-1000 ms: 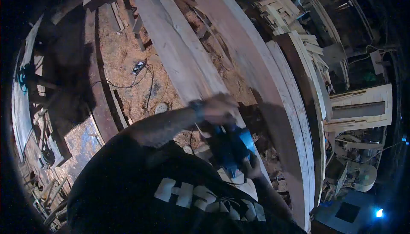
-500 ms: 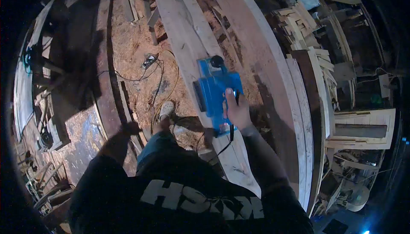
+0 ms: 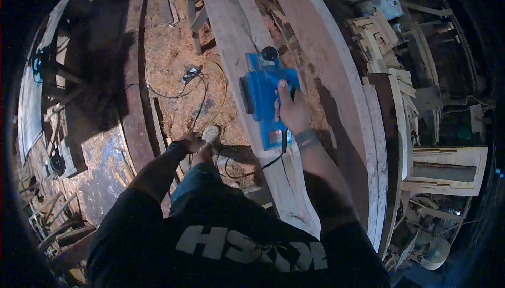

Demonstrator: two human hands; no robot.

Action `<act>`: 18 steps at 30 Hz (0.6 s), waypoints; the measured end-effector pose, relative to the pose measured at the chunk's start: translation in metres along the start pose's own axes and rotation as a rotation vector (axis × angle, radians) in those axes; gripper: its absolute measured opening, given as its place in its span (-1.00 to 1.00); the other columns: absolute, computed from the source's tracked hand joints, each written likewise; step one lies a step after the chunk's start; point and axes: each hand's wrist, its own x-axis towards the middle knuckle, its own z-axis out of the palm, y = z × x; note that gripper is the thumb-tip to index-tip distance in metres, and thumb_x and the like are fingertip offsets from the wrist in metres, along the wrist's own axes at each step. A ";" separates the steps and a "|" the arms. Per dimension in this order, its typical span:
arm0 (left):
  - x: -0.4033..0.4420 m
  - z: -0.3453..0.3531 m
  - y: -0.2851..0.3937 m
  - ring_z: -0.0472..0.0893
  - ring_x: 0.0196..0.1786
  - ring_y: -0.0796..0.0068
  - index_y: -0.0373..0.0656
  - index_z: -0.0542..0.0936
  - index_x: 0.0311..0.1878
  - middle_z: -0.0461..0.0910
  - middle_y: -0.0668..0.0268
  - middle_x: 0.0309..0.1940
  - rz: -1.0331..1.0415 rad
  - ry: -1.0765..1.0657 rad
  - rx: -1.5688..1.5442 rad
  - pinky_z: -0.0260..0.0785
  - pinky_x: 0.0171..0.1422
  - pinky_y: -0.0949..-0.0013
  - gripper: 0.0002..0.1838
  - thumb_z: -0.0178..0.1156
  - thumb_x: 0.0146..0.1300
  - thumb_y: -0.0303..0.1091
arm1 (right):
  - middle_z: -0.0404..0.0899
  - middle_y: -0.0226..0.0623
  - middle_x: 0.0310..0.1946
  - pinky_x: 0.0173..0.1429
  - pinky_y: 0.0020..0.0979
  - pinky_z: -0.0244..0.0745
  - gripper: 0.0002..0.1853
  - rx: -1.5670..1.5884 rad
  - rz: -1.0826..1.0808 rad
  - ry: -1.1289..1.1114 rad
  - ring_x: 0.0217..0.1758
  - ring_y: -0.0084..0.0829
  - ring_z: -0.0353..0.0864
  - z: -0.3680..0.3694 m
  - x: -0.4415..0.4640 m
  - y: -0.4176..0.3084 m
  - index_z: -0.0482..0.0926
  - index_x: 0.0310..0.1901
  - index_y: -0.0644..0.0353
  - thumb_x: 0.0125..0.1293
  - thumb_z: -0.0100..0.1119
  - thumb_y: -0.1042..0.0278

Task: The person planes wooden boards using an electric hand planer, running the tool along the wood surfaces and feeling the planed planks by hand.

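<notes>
The right hand (image 3: 293, 113) is clamped around the handle of a blue power planer with a round black knob (image 3: 263, 91). The planer is positioned over a long pale wooden plank with a dark lengthwise streak (image 3: 226, 25); contact between them cannot be confirmed. A black cord (image 3: 273, 162) is trailed from the planer's near end across the plank. The left hand (image 3: 192, 143) is held well apart from the right, near a cream-coloured shoe (image 3: 211, 133); whether anything is gripped there cannot be told. The floor (image 3: 168, 51) is covered with tan wood shavings.
</notes>
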 end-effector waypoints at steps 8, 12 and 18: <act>-0.025 0.026 -0.022 0.69 -0.24 0.00 -0.18 0.75 -0.34 0.72 0.00 -0.35 0.601 -0.105 -0.003 0.49 -0.04 0.01 -0.61 0.19 0.39 -0.04 | 0.51 -0.30 -0.58 -0.57 -0.34 0.45 -0.35 -0.024 -0.017 0.047 -0.67 -0.48 0.48 0.021 0.054 -0.012 0.51 -0.18 0.30 0.53 0.07 -0.32; -0.032 0.024 -0.048 0.72 -0.13 -0.09 -0.22 0.77 -0.22 0.74 -0.07 -0.21 0.255 -0.268 0.360 0.51 0.07 -0.08 -0.50 0.18 0.42 0.10 | 0.50 -0.30 -0.59 -0.58 -0.32 0.46 -0.34 -0.023 -0.009 0.044 -0.67 -0.45 0.49 0.031 0.079 -0.028 0.50 -0.17 0.30 0.50 0.11 -0.34; -0.046 0.009 -0.084 0.71 -0.01 -0.11 -0.11 0.78 -0.11 0.74 -0.04 -0.16 0.288 -0.174 0.401 0.54 0.13 -0.06 -0.53 0.08 0.52 0.08 | 0.50 -0.31 -0.59 -0.58 -0.31 0.46 -0.35 0.028 -0.041 0.073 -0.65 -0.44 0.49 0.050 0.134 -0.035 0.49 -0.18 0.26 0.47 0.15 -0.36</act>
